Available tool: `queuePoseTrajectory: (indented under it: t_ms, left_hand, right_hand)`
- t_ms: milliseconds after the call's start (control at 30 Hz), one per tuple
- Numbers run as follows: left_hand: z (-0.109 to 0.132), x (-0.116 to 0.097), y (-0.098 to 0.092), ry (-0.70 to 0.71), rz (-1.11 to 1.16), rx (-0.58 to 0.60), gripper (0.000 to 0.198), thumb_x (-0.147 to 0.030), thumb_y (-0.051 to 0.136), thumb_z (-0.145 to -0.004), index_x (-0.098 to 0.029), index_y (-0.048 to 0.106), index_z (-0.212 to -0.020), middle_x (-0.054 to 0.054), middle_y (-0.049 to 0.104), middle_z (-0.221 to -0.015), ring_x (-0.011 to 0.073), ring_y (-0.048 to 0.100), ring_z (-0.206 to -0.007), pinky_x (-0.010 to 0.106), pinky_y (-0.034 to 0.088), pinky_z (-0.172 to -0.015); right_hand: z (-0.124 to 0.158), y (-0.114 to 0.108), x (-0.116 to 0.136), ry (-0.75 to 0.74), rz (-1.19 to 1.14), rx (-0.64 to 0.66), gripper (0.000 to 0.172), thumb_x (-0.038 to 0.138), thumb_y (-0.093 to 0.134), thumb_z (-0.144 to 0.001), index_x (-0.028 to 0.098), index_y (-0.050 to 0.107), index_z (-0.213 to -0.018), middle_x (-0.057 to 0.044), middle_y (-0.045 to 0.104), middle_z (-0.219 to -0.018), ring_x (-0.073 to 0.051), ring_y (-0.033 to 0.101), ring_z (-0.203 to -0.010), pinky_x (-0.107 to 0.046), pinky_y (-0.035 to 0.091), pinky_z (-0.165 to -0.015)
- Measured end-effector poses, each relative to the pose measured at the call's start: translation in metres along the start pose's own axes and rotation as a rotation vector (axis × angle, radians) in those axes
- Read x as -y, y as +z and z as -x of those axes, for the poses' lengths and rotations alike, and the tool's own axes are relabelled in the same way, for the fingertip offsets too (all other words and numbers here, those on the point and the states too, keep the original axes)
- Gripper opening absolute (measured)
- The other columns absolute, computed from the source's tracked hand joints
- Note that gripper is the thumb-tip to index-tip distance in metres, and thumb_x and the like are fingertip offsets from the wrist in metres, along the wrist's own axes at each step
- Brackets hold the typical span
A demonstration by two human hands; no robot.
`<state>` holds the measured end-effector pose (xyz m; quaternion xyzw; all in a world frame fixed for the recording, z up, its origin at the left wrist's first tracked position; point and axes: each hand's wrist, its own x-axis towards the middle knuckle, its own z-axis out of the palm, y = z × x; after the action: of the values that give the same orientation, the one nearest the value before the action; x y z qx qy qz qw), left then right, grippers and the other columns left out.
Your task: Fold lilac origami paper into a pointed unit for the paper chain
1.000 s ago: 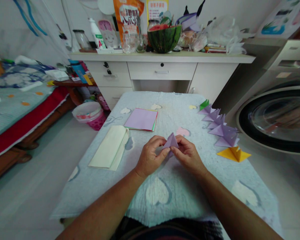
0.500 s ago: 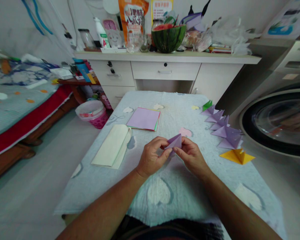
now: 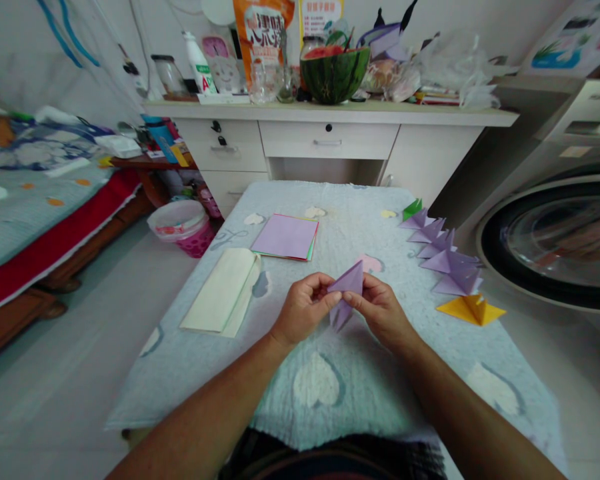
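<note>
A folded purple paper point(image 3: 351, 280) is held between both hands above the cloth-covered table point(image 3: 300, 333). My left hand point(image 3: 305, 305) pinches its left side, thumb in front. On its right side, my right hand point(image 3: 380, 308) grips it with thumb and fingers. The paper's top comes to a point and two narrow tips hang below the thumbs. To the right lies a row of several folded purple pieces point(image 3: 453, 267), with a green one point(image 3: 412, 209) at the far end and a yellow one point(image 3: 473, 309) at the near end.
A stack of square coloured sheets point(image 3: 286, 236) lies left of centre, beside a folded cream paper packet point(image 3: 223, 291). Behind the table is a white cabinet point(image 3: 330, 140) bearing a cut watermelon point(image 3: 335, 75). A pink bin point(image 3: 195, 240) stands left, a washing machine point(image 3: 555, 160) right.
The purple paper has been tilted upright between my hands, so its point stands higher and its lower tips now show. Both hands keep their hold. The view has shifted slightly.
</note>
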<state>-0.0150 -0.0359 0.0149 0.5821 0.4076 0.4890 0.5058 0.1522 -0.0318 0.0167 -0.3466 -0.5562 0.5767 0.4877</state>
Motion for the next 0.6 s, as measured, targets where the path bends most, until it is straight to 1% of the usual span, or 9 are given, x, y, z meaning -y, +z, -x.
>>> queuePoseTrajectory:
  t_ms: [33,100,167,267,333,400,500,600]
  left_hand:
    - [-0.0002,-0.0007,-0.0003,-0.015,-0.002,0.003,0.020,-0.034,0.068,-0.080,-0.015,0.062,-0.084,-0.002,0.056,-0.070,0.0098,0.050,-0.063,0.021,0.040,-0.060]
    - [-0.0001,-0.0023,-0.0008,-0.027,0.012,0.000,0.022,-0.036,0.068,-0.080,-0.015,0.060,-0.079,-0.003,0.052,-0.065,0.0088,0.046,-0.059,0.021,0.037,-0.057]
    - [0.0002,-0.0036,-0.0012,-0.030,0.050,-0.008,0.023,-0.036,0.068,-0.080,-0.015,0.059,-0.077,-0.004,0.051,-0.065,0.0089,0.045,-0.059,0.021,0.037,-0.058]
    - [0.0002,-0.0039,-0.0020,-0.041,0.091,-0.008,0.023,-0.038,0.066,-0.081,-0.016,0.059,-0.081,-0.003,0.054,-0.069,0.0102,0.048,-0.063,0.022,0.039,-0.062]
    - [-0.0001,-0.0034,-0.0023,-0.046,0.090,0.006,0.024,-0.038,0.066,-0.082,-0.016,0.060,-0.085,-0.002,0.056,-0.072,0.0108,0.050,-0.065,0.022,0.040,-0.064]
    - [-0.0006,-0.0028,-0.0020,-0.053,0.063,0.023,0.025,-0.039,0.067,-0.081,-0.015,0.060,-0.085,-0.002,0.055,-0.072,0.0105,0.049,-0.065,0.022,0.039,-0.062]
    - [-0.0011,-0.0023,-0.0011,-0.064,0.001,0.027,0.027,-0.040,0.066,-0.081,-0.014,0.059,-0.077,-0.004,0.050,-0.066,0.0093,0.044,-0.061,0.021,0.035,-0.057]
    - [-0.0013,-0.0023,-0.0014,-0.062,-0.041,0.014,0.030,-0.041,0.065,-0.082,-0.015,0.057,-0.071,-0.005,0.045,-0.061,0.0085,0.040,-0.057,0.021,0.031,-0.053]
  right_hand:
    - [0.0000,0.0004,0.0006,-0.002,0.000,-0.001,0.022,0.038,0.073,-0.080,0.020,0.066,-0.089,0.000,0.062,-0.079,-0.016,0.057,-0.076,-0.029,0.048,-0.074]
    - [0.0000,0.0012,0.0021,0.012,-0.001,0.007,0.023,0.039,0.073,-0.079,0.020,0.066,-0.089,0.000,0.063,-0.079,-0.015,0.056,-0.074,-0.028,0.047,-0.070]
    - [0.0001,0.0019,0.0042,0.038,0.007,0.029,0.024,0.041,0.074,-0.078,0.020,0.067,-0.088,0.001,0.062,-0.076,-0.014,0.054,-0.068,-0.026,0.045,-0.063]
    - [0.0003,0.0024,0.0070,0.075,0.029,0.064,0.027,0.044,0.072,-0.079,0.019,0.068,-0.087,0.002,0.057,-0.067,-0.011,0.047,-0.057,-0.024,0.039,-0.054]
    - [0.0004,0.0026,0.0082,0.071,0.030,0.068,0.027,0.044,0.070,-0.080,0.018,0.068,-0.087,0.003,0.054,-0.065,-0.010,0.045,-0.055,-0.023,0.037,-0.052]
    - [0.0003,0.0029,0.0084,0.049,0.030,0.067,0.025,0.043,0.070,-0.081,0.019,0.069,-0.087,0.003,0.053,-0.065,-0.010,0.044,-0.056,-0.023,0.037,-0.053]
    - [0.0001,0.0032,0.0079,0.018,0.047,0.064,0.023,0.041,0.071,-0.081,0.019,0.068,-0.085,0.004,0.051,-0.065,-0.009,0.044,-0.057,-0.023,0.036,-0.054]
    - [0.0003,0.0015,0.0071,0.040,0.055,0.059,0.026,0.044,0.071,-0.080,0.018,0.067,-0.084,0.003,0.053,-0.065,-0.010,0.044,-0.056,-0.023,0.035,-0.053]
